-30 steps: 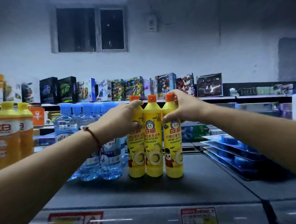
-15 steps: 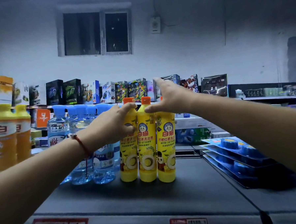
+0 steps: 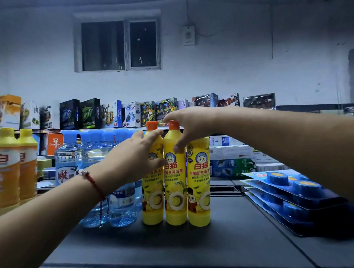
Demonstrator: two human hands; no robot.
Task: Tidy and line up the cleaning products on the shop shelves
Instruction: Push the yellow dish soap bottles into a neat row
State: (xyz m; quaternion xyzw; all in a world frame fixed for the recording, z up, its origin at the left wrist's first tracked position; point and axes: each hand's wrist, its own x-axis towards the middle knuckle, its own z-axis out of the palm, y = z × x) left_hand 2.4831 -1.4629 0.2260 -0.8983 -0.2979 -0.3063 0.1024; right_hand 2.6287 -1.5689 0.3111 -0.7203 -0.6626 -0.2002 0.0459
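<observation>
Dark and flat, the shelf top holds 3 yellow bottles standing up straight in a row, side by side and touching. Both hands are up at the tops of these bottles.

Left hand rests against the left yellow bottle, with the thumb along its shoulder just under the orange cap and the fingers curled on its front. Right hand reaches over from the right. Its fingers touch the orange cap of the middle yellow bottle and its thumb presses the front of that bottle's neck, so it pinches the top. Its palm hides the cap of the right yellow bottle. A red string bracelet sits on the left wrist.

Left of the yellow row stand clear water bottles with blue caps, and farther left are orange bottles. On the right lie blue packs stacked flat. Behind, toy boxes line a higher shelf under a window.
</observation>
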